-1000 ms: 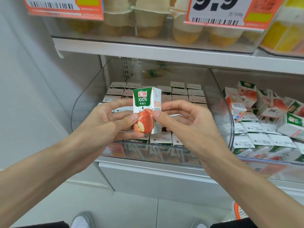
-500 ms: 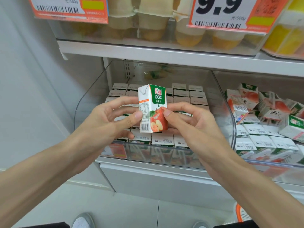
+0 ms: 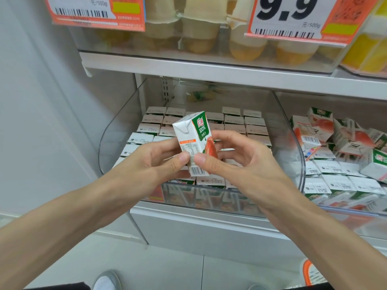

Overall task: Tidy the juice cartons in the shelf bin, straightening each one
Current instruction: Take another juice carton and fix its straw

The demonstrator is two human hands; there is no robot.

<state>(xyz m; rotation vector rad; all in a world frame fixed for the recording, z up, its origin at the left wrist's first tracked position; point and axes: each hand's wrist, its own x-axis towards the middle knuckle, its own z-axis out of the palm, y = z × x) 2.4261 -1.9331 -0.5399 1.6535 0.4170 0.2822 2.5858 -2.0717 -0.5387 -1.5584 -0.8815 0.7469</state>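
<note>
Head view.

- Juice carton [image 3: 193, 141]: one small carton, white with a green and red printed face. It is held in the air above the front rows of the shelf bin [image 3: 117, 130], touching none of the stock below. Its long axis is near upright, with the folded top uppermost and leaning a little to the left and the barcode end lowest. The white panel with the nutrition table faces the camera, and the green "100%" face is turned to the right.
- Left hand [image 3: 155, 164]: pinches the carton, thumb tip on the white panel and fingers behind it.
- Right hand [image 3: 234, 162]: pinches the same carton, thumb tip on its lower front corner and fingers curled behind the printed face.
- Shelf bin: clear plastic, with a curved side wall.
- Packed cartons [image 3: 253, 130]: stand upright in the bin in straight rows, tops up.
- Neighbouring bin [image 3: 301, 164]: just to the right.
- Loose cartons [image 3: 335, 143]: in the neighbouring bin, several tipped and lying at mixed angles over upright ones.
- Upper shelf [image 3: 209, 74]: carries fruit cups [image 3: 201, 32] and an orange price tag [image 3: 293, 15] reading 9.9.
- Shoe [image 3: 106, 281]: on the floor, bottom edge.
</note>
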